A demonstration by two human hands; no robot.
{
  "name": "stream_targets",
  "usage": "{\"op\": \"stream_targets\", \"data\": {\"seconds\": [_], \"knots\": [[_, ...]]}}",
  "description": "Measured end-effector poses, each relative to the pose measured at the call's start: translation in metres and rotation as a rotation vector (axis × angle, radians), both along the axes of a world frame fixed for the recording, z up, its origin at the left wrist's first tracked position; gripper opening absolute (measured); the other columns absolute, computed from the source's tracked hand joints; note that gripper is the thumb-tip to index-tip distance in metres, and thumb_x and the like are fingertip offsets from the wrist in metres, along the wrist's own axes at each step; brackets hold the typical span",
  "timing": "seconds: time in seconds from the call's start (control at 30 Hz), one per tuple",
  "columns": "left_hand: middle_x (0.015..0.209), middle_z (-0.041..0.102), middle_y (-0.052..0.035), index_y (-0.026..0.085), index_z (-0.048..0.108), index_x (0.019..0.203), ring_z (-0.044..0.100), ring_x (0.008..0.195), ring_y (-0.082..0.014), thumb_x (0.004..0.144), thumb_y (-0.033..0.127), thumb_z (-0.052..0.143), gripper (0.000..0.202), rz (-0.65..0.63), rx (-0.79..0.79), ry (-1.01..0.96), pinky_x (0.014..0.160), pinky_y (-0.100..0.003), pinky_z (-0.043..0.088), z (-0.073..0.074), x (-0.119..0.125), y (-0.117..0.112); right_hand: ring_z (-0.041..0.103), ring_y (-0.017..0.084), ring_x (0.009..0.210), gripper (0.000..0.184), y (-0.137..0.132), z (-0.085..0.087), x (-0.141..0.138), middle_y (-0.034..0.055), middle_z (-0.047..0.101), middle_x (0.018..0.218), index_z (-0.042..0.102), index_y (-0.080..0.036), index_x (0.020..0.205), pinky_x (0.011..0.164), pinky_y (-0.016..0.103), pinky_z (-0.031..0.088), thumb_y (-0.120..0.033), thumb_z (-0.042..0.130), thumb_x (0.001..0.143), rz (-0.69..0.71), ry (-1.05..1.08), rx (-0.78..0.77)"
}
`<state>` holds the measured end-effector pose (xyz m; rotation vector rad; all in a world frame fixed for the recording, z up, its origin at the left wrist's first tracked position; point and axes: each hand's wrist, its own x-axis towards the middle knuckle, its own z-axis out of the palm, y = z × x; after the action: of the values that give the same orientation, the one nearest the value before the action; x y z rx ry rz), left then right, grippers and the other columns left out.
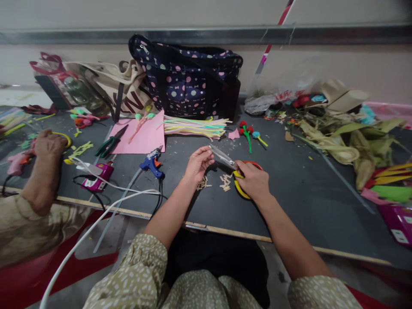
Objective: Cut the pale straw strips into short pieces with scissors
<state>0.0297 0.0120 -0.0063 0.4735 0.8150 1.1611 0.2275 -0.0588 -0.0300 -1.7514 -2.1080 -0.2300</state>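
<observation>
My right hand grips a pair of scissors with yellow and red handles, its blades pointing left. At the blade tips my left hand is closed in a pinch; whatever lies between its fingers is too small to make out. Below the blades, two little heaps of short tan strips rest on the dark table. Just beyond the scissors are a green stem with red pompom-like tips and a smaller blue and yellow piece.
A blue glue gun, a pink sheet, pipe cleaners and green-handled pliers lie leftward. A white cable crosses the table edge. Bags stand behind; dried husks lie right. Another person's hand works at far left.
</observation>
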Motion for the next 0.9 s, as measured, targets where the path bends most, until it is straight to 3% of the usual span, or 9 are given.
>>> {"op": "stream_targets", "data": {"seconds": [0.9], "knots": [[0.067,0.064,0.0025,0.015,0.063,0.081,0.061,0.059,-0.0067,0.062,0.012,0.078,0.025,0.003,-0.017,-0.002,0.059,-0.018,0.051,0.0026,0.0008,-0.0016,0.054,0.014,0.072,0.030,-0.0022,0.0000,-0.0005,0.0028,0.066,0.082,0.065,-0.023,0.107,0.058,0.026,0.027,-0.024,0.047,0.083,0.001,-0.014,-0.039]]}}
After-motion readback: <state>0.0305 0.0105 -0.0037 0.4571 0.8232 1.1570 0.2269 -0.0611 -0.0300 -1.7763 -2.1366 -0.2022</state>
